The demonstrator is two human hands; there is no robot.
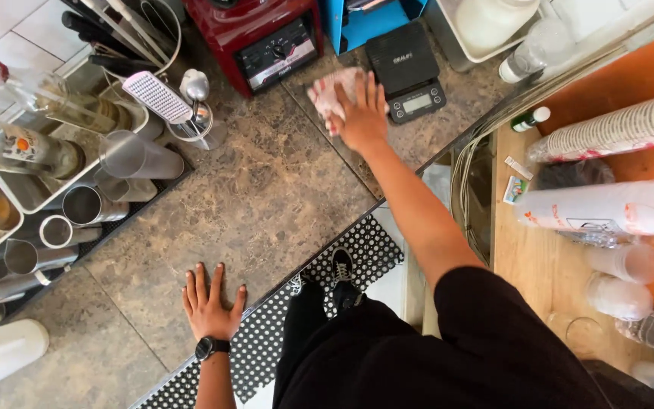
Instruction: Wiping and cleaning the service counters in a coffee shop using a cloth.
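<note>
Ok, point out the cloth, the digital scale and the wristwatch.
cloth (327,95): head view, on its bunched pink-and-white folds left of the right hand.
digital scale (403,57): head view, on its black weighing platform.
wristwatch (207,348): head view, on its dark face.

Mottled stone-look worktop (266,197), smooth and faintly glossy — a soft pink cloth (329,92) pressed on it. Shiny metal cups (85,204) at left; matt black plastic scale (406,68); raw wood shelf (531,257) at right.

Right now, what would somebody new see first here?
First, the right hand pressing a crumpled pink-and-white cloth on the mottled brown stone counter, just beside a small black digital scale. Next, the left hand, wearing a black wristwatch, lies flat near the counter's front edge. A dark red blender base stands at the back.
</note>
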